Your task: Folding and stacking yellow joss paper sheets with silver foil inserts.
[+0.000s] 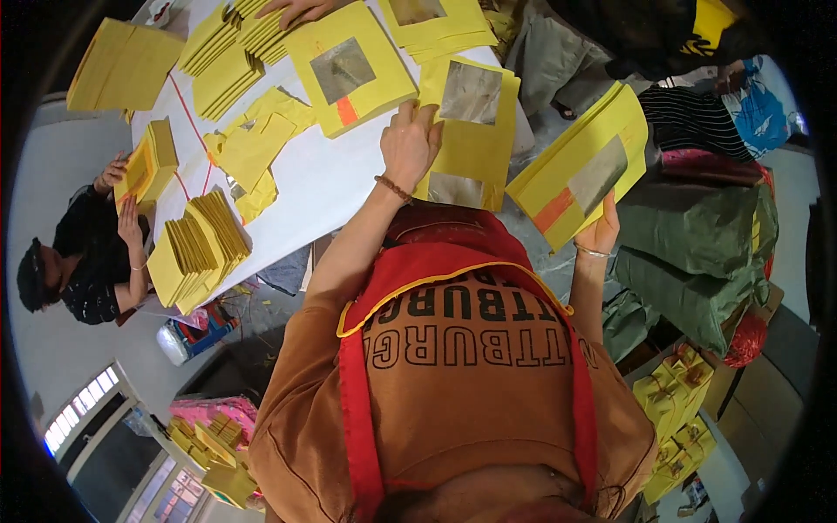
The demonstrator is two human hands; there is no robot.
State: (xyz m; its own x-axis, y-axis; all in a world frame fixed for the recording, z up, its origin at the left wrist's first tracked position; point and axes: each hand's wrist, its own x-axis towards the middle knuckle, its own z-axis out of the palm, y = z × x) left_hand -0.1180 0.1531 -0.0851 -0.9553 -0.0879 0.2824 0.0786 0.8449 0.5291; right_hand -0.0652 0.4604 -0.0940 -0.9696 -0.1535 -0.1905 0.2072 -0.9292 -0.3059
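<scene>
My right hand (pixel 600 228) grips a small stack of yellow paper bags (pixel 571 161) by its lower right edge. The stack is tilted off the table's right side and fans apart at the top; its front bag has a clear window and an orange patch. My left hand (pixel 410 144) has its fingers bent and close together at the left edge of a yellow windowed bag (pixel 471 139) at the table's near edge. Its fingertips are partly hidden. Close by on the left, a thick pile of windowed yellow bags (pixel 384 78) lies flat.
The white table (pixel 323 183) holds several folded yellow bundles (pixel 196 248) and loose yellow pieces (pixel 257 144). At the left a co-worker (pixel 91 253) handles a yellow stack (pixel 148 166). Another person's hand (pixel 296 10) rests at the far edge. Green sacks (pixel 689 253) stand at the right.
</scene>
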